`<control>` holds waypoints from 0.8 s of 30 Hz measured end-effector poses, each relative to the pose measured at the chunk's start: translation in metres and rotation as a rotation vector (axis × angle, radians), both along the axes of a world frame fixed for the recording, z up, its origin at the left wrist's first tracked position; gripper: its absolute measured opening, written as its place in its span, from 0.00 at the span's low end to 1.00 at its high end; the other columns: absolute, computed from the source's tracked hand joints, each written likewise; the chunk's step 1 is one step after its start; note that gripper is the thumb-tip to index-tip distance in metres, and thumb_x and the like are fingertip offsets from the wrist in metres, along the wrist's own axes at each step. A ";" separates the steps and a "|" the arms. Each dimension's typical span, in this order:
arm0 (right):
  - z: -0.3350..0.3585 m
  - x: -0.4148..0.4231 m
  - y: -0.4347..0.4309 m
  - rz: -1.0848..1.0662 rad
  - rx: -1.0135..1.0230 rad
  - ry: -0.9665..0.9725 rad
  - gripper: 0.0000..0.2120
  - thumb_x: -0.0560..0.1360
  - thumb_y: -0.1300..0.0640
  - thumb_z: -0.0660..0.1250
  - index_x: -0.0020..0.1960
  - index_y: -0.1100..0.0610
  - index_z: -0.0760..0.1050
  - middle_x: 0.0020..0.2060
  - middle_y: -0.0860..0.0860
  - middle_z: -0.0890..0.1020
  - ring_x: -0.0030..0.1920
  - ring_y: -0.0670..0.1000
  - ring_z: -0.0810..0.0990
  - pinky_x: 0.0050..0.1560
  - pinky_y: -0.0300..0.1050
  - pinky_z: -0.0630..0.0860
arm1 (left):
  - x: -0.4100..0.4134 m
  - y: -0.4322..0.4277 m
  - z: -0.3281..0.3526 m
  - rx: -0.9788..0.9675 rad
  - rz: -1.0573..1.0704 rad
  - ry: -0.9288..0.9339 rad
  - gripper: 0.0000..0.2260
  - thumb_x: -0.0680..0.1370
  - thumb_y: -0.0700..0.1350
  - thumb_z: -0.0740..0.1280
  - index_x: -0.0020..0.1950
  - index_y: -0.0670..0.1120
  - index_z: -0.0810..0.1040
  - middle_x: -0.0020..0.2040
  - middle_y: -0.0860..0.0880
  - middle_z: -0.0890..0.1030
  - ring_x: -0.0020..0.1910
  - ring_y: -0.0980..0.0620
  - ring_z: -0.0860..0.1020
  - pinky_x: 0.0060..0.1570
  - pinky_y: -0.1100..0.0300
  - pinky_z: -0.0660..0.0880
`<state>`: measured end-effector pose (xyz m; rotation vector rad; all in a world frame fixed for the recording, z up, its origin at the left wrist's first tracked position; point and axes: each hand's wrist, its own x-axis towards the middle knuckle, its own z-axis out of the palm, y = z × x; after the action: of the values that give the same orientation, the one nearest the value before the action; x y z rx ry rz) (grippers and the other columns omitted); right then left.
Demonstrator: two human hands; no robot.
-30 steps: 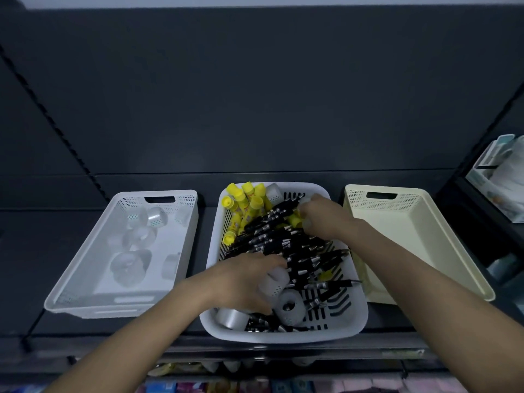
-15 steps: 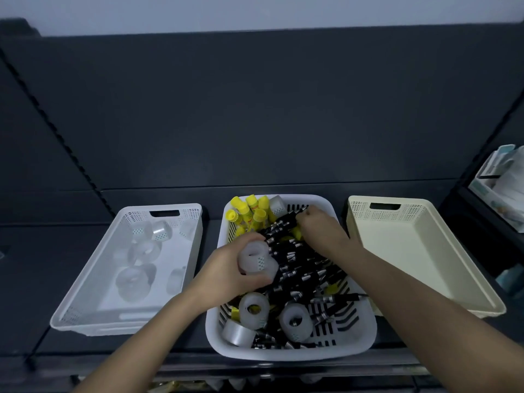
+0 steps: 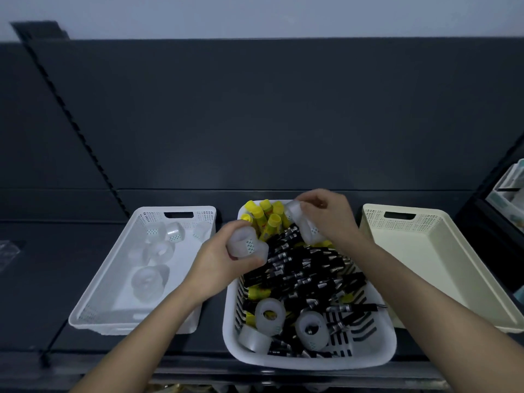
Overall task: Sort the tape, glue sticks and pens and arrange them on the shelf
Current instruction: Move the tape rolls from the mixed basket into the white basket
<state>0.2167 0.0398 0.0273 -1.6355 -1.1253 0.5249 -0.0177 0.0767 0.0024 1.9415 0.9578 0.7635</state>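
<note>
**Step in hand (judged):** pulling tape out of the mixed stock; both hands are loaded and neither load is deposited yet.

**Left hand** (image 3: pixel 224 262): fingers curled round clear tape (image 3: pixel 246 246), possibly more than one roll. It is held over the left rim of the mixed basket (image 3: pixel 312 361), on the side toward the white tray (image 3: pixel 136 326).

**Right hand** (image 3: pixel 331 217): fingers pinching a second lot of tape (image 3: pixel 307 231) from above, raised over the far end of the mixed basket, just beside the glue sticks (image 3: pixel 266 219).

**Mixed basket, centre of shelf** (image 3: pixel 42 279):
- Yellow-capped glue sticks bunched at the far end.
- Black pens (image 3: pixel 306 268) heaped across the middle.
- Three loose tape rolls (image 3: pixel 269 312) at the near end, lying on the pens.

**White tray, left:** several clear tape rolls (image 3: pixel 158 251) inside, so it reads as the tape destination.

**Cream tray, right** (image 3: pixel 377 211): nothing visible in it.

**Next move calls for (judged):**
- Carry both loads left to the white tray. The right hand has farther to go and must pass over or behind the left.
- Release low, since the rolls are round and could roll.
- Return for the three near-end rolls.

**Progress (judged):** glue sticks and pens unsorted; the task is early to midway.
</note>
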 end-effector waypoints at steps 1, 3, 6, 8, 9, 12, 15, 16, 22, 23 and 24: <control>0.004 -0.011 0.001 0.036 0.015 0.041 0.08 0.75 0.63 0.66 0.46 0.53 0.81 0.39 0.44 0.82 0.40 0.38 0.78 0.38 0.28 0.72 | -0.005 0.002 0.001 0.010 0.014 -0.004 0.23 0.66 0.50 0.78 0.56 0.64 0.73 0.51 0.70 0.75 0.47 0.66 0.77 0.41 0.75 0.71; 0.006 -0.035 0.005 0.092 0.016 0.067 0.08 0.74 0.64 0.66 0.47 0.54 0.81 0.41 0.48 0.83 0.41 0.42 0.78 0.40 0.32 0.73 | -0.018 0.008 0.002 0.020 0.047 0.002 0.23 0.66 0.50 0.78 0.55 0.66 0.73 0.51 0.69 0.76 0.48 0.66 0.76 0.41 0.75 0.71; 0.000 -0.073 0.014 0.173 0.001 0.107 0.06 0.74 0.65 0.66 0.46 0.56 0.80 0.40 0.48 0.82 0.39 0.42 0.77 0.39 0.30 0.72 | -0.047 0.019 0.000 0.003 0.115 0.048 0.22 0.65 0.53 0.78 0.55 0.65 0.73 0.51 0.71 0.76 0.50 0.70 0.75 0.41 0.78 0.69; -0.005 -0.100 0.024 0.216 -0.011 0.104 0.06 0.74 0.66 0.66 0.45 0.56 0.80 0.38 0.46 0.80 0.38 0.41 0.76 0.39 0.28 0.71 | -0.068 0.028 -0.003 -0.022 0.164 0.091 0.23 0.65 0.55 0.78 0.56 0.64 0.73 0.52 0.70 0.76 0.51 0.70 0.74 0.42 0.77 0.68; -0.007 -0.112 0.029 0.232 -0.017 0.092 0.06 0.74 0.66 0.66 0.46 0.56 0.80 0.38 0.46 0.80 0.39 0.42 0.77 0.40 0.29 0.71 | -0.079 0.033 -0.006 -0.038 0.186 0.109 0.24 0.66 0.55 0.78 0.57 0.63 0.73 0.54 0.68 0.76 0.52 0.67 0.75 0.42 0.75 0.68; -0.014 -0.147 0.045 0.283 -0.042 0.037 0.06 0.74 0.64 0.67 0.45 0.54 0.80 0.38 0.45 0.80 0.39 0.43 0.77 0.43 0.35 0.74 | -0.107 0.044 -0.017 -0.079 0.256 0.169 0.26 0.66 0.51 0.78 0.61 0.59 0.73 0.55 0.61 0.76 0.49 0.57 0.77 0.41 0.69 0.69; -0.023 -0.173 0.059 0.323 -0.080 -0.073 0.06 0.74 0.63 0.67 0.45 0.55 0.81 0.41 0.49 0.83 0.42 0.46 0.79 0.45 0.37 0.75 | -0.126 0.049 -0.027 -0.076 0.278 0.239 0.26 0.65 0.47 0.79 0.60 0.59 0.73 0.51 0.61 0.77 0.46 0.61 0.76 0.35 0.74 0.69; -0.026 -0.179 0.062 0.333 -0.099 -0.110 0.06 0.74 0.63 0.66 0.46 0.55 0.81 0.42 0.49 0.83 0.42 0.46 0.79 0.45 0.35 0.74 | -0.130 0.050 -0.030 -0.071 0.273 0.259 0.26 0.65 0.46 0.79 0.59 0.59 0.73 0.48 0.62 0.77 0.45 0.62 0.76 0.34 0.76 0.68; -0.036 -0.195 0.067 0.359 -0.149 -0.129 0.07 0.75 0.63 0.65 0.48 0.58 0.81 0.44 0.49 0.83 0.45 0.48 0.80 0.49 0.39 0.76 | -0.137 0.057 -0.039 -0.032 0.259 0.327 0.30 0.66 0.46 0.79 0.66 0.53 0.73 0.58 0.54 0.77 0.56 0.55 0.75 0.48 0.73 0.66; -0.035 -0.194 0.067 0.359 -0.145 -0.123 0.07 0.75 0.62 0.65 0.48 0.59 0.81 0.44 0.50 0.83 0.46 0.49 0.81 0.50 0.43 0.77 | -0.136 0.057 -0.037 -0.024 0.247 0.339 0.31 0.66 0.46 0.78 0.68 0.52 0.72 0.62 0.52 0.76 0.60 0.54 0.74 0.53 0.70 0.66; -0.034 -0.193 0.066 0.357 -0.138 -0.126 0.07 0.76 0.62 0.64 0.48 0.60 0.81 0.44 0.51 0.84 0.46 0.51 0.81 0.51 0.46 0.77 | -0.135 0.056 -0.035 -0.015 0.236 0.344 0.32 0.67 0.46 0.78 0.69 0.51 0.72 0.64 0.51 0.75 0.62 0.53 0.72 0.56 0.67 0.65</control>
<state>0.0242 0.1059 -0.0064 -1.6091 -1.5170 0.7507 -0.1527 0.1326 -0.0330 2.0069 1.4144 0.5566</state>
